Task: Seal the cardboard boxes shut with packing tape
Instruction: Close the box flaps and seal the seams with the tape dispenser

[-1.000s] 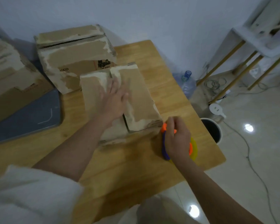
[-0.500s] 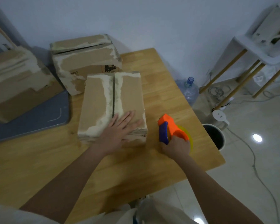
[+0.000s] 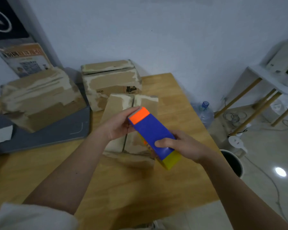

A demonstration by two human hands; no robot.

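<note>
Both hands hold the tape dispenser (image 3: 152,136) above the box (image 3: 131,130) near the table's (image 3: 140,188) right edge: left hand (image 3: 119,126) pinching its orange end, right hand (image 3: 184,146) wrapping the blue body. A crooked start could miss the open seam.
</note>
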